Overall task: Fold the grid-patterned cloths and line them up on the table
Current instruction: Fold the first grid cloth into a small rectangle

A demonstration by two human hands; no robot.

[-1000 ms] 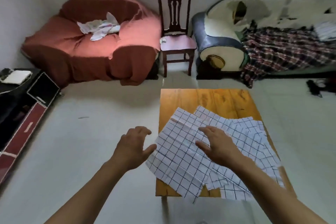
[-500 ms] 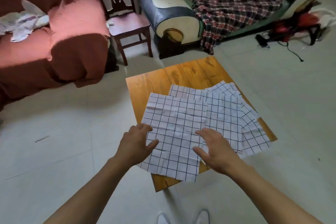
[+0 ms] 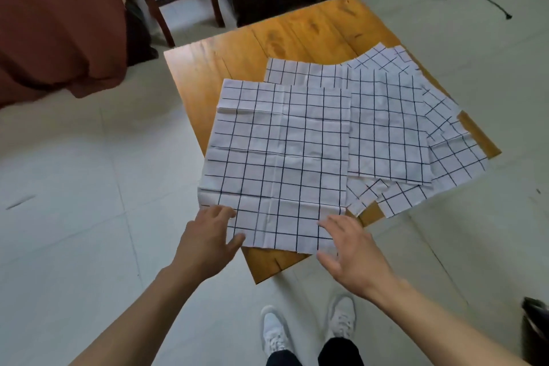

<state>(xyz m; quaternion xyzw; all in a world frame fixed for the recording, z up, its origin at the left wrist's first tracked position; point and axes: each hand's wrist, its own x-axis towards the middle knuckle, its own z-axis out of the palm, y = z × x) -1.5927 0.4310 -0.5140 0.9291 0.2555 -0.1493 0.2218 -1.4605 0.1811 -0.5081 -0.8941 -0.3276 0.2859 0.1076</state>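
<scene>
We see the top grid cloth (image 3: 279, 163) lying flat on the wooden surface (image 3: 214, 68), with more cloths (image 3: 395, 128) at 3 o'clock. Our left hand (image 3: 208, 241) and right hand (image 3: 353, 255) touch its near edge, fingers (image 3: 332, 223) spread wide, holding nothing.

White grid-patterned cloths (image 3: 386, 128) lie unfolded, overlapping, fanned across the wooden table (image 3: 237, 50).

Soft, even daylight, no hard glare. Faint shadow under the near edge of the top cloth (image 3: 279, 163), just beyond the fingertips of both hands. Slightly soft focus throughout, grid lines crisp enough. Wide-angle bending toward the corners, far from the fingers; red sofa cover (image 3: 59, 27) smeared and blurred there.
</scene>
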